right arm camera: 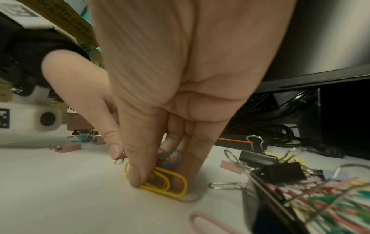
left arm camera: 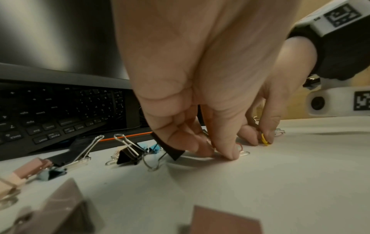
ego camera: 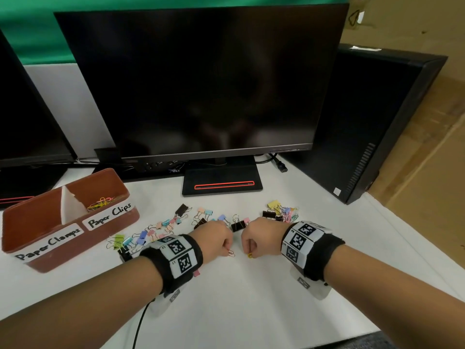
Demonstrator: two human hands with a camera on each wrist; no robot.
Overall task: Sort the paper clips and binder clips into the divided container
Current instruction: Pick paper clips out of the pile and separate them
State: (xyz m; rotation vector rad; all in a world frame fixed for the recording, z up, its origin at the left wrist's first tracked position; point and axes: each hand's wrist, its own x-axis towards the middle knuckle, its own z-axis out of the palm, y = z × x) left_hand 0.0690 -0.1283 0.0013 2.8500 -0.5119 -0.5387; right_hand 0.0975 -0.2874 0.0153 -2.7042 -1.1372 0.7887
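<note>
My left hand (ego camera: pixel 227 249) curls down to the white table and pinches a pink paper clip (ego camera: pixel 231 253) between thumb and fingers (left arm camera: pixel 232 152). Close beside it, my right hand (ego camera: pixel 249 251) pinches a yellow paper clip (right arm camera: pixel 166 182) lying on the table, and a blue paper clip (right arm camera: pixel 172 158) shows behind its fingers. A black binder clip (ego camera: pixel 237 225) stands just beyond both hands. Coloured binder clips (ego camera: pixel 163 227) are scattered to the left, and a mixed pile (ego camera: pixel 281 212) lies to the right. The brown divided container (ego camera: pixel 113 222) at left holds several paper clips (ego camera: pixel 100 203) in its "Paper Clips" half.
A dark monitor (ego camera: pixel 196 79) on its stand (ego camera: pixel 221 185) fills the back, with a keyboard (left arm camera: pixel 50 114) under it. A black computer tower (ego camera: pixel 377 127) stands at right and a second monitor (ego camera: pixel 25 109) at left. A cable (ego camera: pixel 139 323) trails at the table's front edge.
</note>
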